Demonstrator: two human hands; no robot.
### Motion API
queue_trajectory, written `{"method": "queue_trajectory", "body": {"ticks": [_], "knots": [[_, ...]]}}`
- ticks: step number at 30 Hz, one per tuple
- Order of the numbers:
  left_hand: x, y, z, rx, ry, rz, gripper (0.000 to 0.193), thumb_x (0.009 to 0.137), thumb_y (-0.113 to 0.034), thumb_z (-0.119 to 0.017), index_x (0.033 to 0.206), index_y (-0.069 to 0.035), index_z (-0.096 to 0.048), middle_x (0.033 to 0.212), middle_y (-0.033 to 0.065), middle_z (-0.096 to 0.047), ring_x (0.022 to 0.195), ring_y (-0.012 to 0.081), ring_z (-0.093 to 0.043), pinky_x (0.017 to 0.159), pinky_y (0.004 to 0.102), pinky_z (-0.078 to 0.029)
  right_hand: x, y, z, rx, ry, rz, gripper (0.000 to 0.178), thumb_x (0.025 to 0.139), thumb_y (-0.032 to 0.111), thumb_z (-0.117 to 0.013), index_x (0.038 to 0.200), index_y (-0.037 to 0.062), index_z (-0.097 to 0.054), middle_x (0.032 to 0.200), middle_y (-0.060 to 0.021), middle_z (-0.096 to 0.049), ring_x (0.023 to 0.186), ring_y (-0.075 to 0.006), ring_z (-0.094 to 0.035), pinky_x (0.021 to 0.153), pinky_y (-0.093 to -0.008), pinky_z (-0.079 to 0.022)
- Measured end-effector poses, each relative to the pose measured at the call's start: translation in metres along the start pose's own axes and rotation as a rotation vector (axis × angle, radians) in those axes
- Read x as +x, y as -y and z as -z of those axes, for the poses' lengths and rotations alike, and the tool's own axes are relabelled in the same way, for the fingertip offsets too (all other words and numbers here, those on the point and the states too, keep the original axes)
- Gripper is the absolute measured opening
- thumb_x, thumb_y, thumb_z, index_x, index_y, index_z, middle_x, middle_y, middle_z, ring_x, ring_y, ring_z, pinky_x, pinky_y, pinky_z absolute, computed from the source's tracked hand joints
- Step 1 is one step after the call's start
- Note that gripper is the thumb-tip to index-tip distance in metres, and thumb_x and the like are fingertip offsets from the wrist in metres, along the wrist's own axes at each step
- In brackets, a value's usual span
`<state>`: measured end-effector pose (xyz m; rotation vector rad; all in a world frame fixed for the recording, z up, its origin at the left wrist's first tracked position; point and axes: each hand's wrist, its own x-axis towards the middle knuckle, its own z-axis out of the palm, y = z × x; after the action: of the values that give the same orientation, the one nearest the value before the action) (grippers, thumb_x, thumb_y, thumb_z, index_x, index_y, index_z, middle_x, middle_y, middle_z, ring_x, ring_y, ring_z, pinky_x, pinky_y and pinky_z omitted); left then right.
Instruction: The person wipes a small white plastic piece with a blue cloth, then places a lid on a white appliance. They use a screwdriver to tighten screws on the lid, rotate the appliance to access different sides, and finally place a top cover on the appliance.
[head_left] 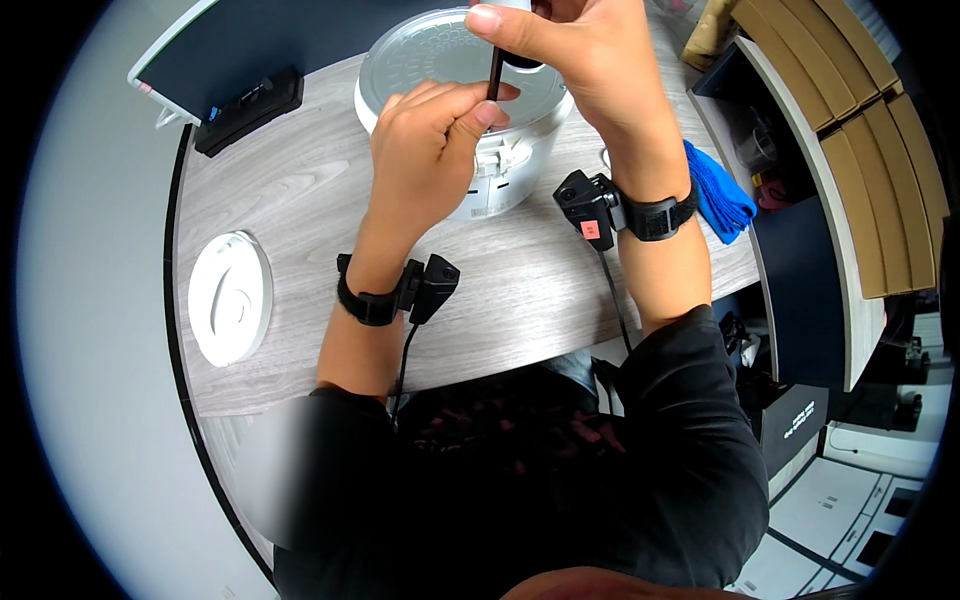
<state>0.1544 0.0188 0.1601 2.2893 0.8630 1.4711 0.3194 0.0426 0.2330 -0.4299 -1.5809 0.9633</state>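
Observation:
A round white appliance [500, 187], like a rice cooker, stands at the far middle of the table. Its grey top face [425, 65] carries a raised pattern, and a latch-like fitting shows on its near side. My left hand [428, 150] is closed over the near part of that face, thumb and fingers pinching the lower end of a dark slim shaft [495, 75], like a screwdriver's. Above it, my right hand [590, 50] grips a white and black cylindrical tool [522, 62], with the thumb near the shaft's top. The picture's upper edge cuts off part of this hand.
A round white cover [230, 300] lies on the table at the left. A black box-like device [250, 110] sits far left beside a dark panel [270, 45]. A blue cloth [718, 195] lies at the right, before a shelf with cardboard boxes [880, 190]. Cables hang from both wrist-worn devices.

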Motion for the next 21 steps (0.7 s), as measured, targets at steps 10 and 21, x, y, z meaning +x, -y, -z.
{"method": "queue_trajectory", "body": {"ticks": [10,21], "knots": [[-0.001,0.0,-0.004,-0.199,-0.112,0.112,0.008,0.086,-0.006,-0.069,0.092,-0.002,-0.074,0.079,0.008,-0.074,0.071,0.0173,-0.07,0.065,0.0289,-0.052,-0.003,0.006,-0.011,0.124,0.012,-0.051,0.034,0.087,0.008,-0.075,0.117,-0.0015,-0.061,0.104,-0.0051,-0.067,0.092,-0.0107,-0.062,0.08,-0.025,-0.051],[-0.003,0.005,-0.002,-0.19,-0.077,0.053,0.012,0.09,-0.01,-0.066,0.095,-0.004,-0.075,0.079,0.0084,-0.073,0.068,0.0189,-0.068,0.062,0.0303,-0.05,-0.002,-0.001,-0.011,-0.091,-0.04,0.036,0.03,0.083,-0.002,-0.076,0.108,0.0011,-0.06,0.095,-0.0024,-0.065,0.083,-0.0051,-0.06,0.072,-0.0188,-0.049]]}}
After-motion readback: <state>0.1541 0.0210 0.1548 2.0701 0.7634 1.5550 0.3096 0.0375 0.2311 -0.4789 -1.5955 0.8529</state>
